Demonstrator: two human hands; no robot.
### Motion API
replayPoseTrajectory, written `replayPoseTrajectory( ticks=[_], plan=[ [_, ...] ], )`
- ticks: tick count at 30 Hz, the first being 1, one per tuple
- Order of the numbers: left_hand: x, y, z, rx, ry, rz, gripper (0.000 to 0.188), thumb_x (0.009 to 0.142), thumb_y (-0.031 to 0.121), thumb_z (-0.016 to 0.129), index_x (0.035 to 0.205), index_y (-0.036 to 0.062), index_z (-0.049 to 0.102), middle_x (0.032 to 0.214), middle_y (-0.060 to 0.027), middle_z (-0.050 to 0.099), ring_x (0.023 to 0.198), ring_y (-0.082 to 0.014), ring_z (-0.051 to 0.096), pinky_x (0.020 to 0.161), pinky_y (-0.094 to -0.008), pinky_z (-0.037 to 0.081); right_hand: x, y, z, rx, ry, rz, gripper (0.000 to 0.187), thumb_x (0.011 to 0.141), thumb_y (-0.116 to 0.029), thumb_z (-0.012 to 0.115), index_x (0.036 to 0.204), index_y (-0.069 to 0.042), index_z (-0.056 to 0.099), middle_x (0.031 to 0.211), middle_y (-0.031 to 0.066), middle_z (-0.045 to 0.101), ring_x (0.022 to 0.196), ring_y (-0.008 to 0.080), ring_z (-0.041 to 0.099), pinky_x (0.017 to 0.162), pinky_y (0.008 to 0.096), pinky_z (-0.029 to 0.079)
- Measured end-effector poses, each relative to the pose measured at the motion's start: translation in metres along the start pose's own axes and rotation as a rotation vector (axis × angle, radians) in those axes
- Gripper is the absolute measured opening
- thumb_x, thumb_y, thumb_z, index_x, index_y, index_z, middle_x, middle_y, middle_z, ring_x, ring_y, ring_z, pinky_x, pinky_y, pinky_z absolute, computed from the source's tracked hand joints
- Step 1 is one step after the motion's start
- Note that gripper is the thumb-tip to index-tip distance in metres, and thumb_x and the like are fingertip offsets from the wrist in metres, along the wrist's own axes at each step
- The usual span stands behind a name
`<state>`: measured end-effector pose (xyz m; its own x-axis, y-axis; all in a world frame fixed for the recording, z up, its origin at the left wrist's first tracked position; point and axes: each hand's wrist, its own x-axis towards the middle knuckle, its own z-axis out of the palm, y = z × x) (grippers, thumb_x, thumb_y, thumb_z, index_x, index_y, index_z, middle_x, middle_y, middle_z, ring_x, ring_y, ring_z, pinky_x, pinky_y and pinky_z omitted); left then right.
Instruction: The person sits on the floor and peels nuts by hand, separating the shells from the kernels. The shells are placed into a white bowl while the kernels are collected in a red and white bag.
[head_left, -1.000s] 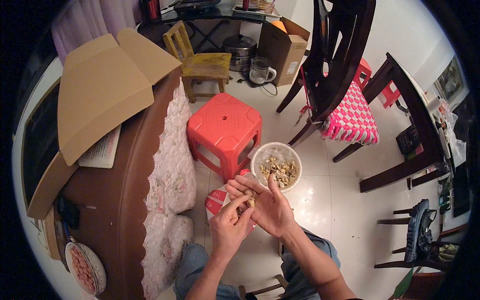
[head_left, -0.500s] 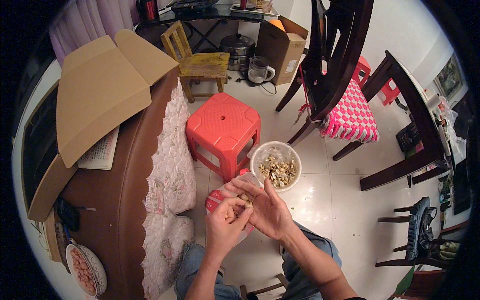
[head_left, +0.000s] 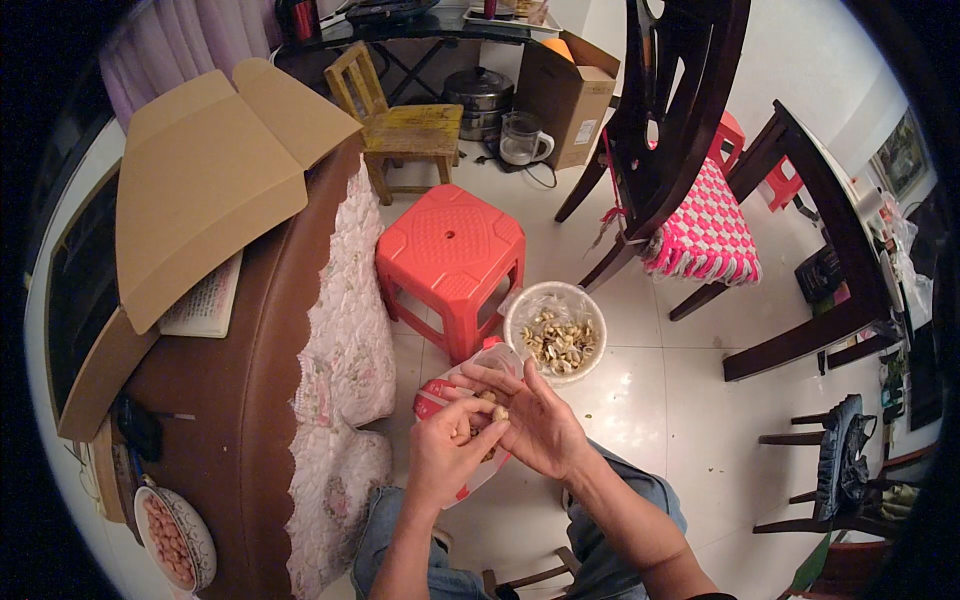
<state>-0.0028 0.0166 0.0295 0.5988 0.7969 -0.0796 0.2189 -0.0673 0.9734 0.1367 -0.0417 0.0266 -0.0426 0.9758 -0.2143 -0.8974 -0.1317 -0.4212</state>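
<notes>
My left hand (head_left: 447,452) is closed, its thumb and forefinger pinching a small pale nut (head_left: 500,412), perhaps a peanut. Beside it my right hand (head_left: 545,428) is palm up with the fingers spread, close to the nut. Under both hands a red and white bag or tub (head_left: 430,399) shows in part, with brownish pieces inside; the hands hide much of it. Just beyond, a white bin (head_left: 601,345) with a clear plastic liner holds a heap of broken shells (head_left: 558,342).
A red plastic stool (head_left: 450,240) stands ahead, touching or nearly touching the bin. Left is a brown sofa (head_left: 235,400) with a quilted cover (head_left: 345,375), cardboard (head_left: 205,190) and a bowl (head_left: 205,530) of pinkish nuts. A dark chair (head_left: 665,160) stands right.
The view has shifted slightly, so everything sits a little farther right. Both hands keep nearly the same pose; the pale nut shows more clearly at the left fingertips.
</notes>
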Motion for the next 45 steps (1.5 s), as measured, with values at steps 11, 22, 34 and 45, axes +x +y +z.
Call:
replayPoseTrajectory(
  ticks=[11, 22, 34, 45],
  plan=[
    [0.000, -0.016, -0.008, -1.137, 0.020, -0.446, 0.010, 0.090, 0.011, 0.065, 0.099, 0.0081, 0.061, 0.059, 0.0114, 0.039, 0.042, 0.0011, 0.026, 0.037, -0.0179, 0.019, -0.003, 0.005, 0.000, -0.837, 0.109, -0.262, 0.043, 0.082, 0.005, 0.060, 0.124, -0.006, 0.059, 0.083, -0.0057, 0.046, 0.074, 0.0028, 0.045, 0.069, 0.0182, 0.037],
    [-0.004, -0.009, -0.013, -1.155, -0.146, -0.459, 0.011, 0.096, 0.024, 0.057, 0.093, 0.0136, 0.057, 0.056, 0.0114, 0.027, 0.043, 0.0001, 0.022, 0.038, -0.0178, 0.018, -0.002, 0.003, 0.002, -1.211, 0.077, -0.416, 0.032, 0.087, -0.012, 0.068, 0.118, -0.007, 0.067, 0.076, -0.0010, 0.046, 0.074, 0.0094, 0.043, 0.068, 0.0231, 0.037],
    [-0.008, -0.012, -0.005, -1.030, -0.168, -0.332, 0.023, 0.096, 0.031, 0.058, 0.109, 0.0118, 0.060, 0.058, 0.0099, 0.031, 0.044, -0.0015, 0.027, 0.039, -0.0179, 0.022, -0.006, -0.001, 0.008, -1.076, 0.084, -0.375, 0.024, 0.090, -0.019, 0.065, 0.109, -0.004, 0.069, 0.079, -0.0003, 0.054, 0.077, 0.0087, 0.049, 0.070, 0.0245, 0.039],
    [-0.006, -0.007, 0.006, -0.520, -0.040, -0.084, 0.035, 0.093, 0.039, 0.063, 0.100, 0.0049, 0.059, 0.062, 0.0095, 0.043, 0.048, 0.0008, 0.034, 0.040, -0.0191, 0.024, -0.008, 0.005, 0.006, -1.127, 0.145, -0.412, 0.017, 0.091, -0.016, 0.062, 0.092, 0.001, 0.067, 0.079, 0.0047, 0.058, 0.075, 0.0127, 0.054, 0.068, 0.0278, 0.042]
  ],
)
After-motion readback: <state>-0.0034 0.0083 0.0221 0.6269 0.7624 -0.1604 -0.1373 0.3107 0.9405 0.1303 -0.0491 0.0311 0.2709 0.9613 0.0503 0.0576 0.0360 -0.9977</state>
